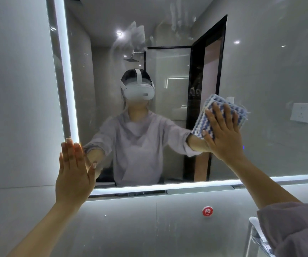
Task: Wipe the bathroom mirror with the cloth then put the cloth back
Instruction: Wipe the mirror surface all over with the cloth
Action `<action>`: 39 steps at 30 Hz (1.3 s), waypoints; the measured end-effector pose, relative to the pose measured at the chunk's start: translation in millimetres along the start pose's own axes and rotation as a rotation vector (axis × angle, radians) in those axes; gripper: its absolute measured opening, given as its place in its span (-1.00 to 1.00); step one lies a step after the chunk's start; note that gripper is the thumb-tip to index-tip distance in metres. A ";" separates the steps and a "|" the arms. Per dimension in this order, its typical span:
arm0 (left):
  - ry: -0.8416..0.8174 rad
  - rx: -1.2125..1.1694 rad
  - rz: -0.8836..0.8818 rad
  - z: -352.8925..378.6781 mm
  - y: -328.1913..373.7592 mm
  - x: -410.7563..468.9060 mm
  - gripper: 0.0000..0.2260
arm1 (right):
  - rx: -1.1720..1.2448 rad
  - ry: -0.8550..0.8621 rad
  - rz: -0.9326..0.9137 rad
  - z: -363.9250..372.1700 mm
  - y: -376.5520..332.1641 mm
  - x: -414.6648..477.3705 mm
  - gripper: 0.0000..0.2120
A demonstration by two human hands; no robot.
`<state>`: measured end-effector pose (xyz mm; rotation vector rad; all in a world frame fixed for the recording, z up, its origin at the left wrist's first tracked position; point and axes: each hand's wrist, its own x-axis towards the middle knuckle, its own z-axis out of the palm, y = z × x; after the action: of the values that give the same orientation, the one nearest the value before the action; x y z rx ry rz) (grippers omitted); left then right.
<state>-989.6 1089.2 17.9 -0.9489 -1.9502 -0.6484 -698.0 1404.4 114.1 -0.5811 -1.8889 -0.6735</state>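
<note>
The bathroom mirror (260, 71), edged by a lit white strip, fills most of the view. White smears and handprints mark its upper middle. My right hand (223, 134) lies flat over a blue-and-white woven cloth (221, 105) and presses it onto the glass right of centre. Only the cloth's top and left edges show around my fingers. My left hand (74, 171) rests flat, fingers together, on the mirror's lower left corner over the light strip and holds nothing.
Grey wall tiles surround the mirror. A round red sticker (207, 211) sits on the tile below it. A chrome tap (257, 238) stands at the bottom right, partly behind my sleeve. A person's reflection and a wall socket show in the glass.
</note>
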 end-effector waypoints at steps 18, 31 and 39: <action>-0.013 0.004 -0.018 -0.4 1.1 0.4 -0.35 | 0.082 0.076 0.162 -3.8 -41.0 39.0 -0.38; 0.004 0.021 -0.020 -5.4 3.6 1.1 -0.35 | 0.026 0.021 -0.138 -9.9 -158.2 80.4 -0.37; 0.011 0.046 -0.035 -7.7 6.2 2.8 -0.35 | 0.030 -0.027 -0.400 -9.8 -270.6 96.0 -0.37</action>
<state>-982.0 1088.2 24.8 -0.8830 -1.9676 -0.6247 -905.6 1209.7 153.3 -0.1916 -2.0583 -0.8933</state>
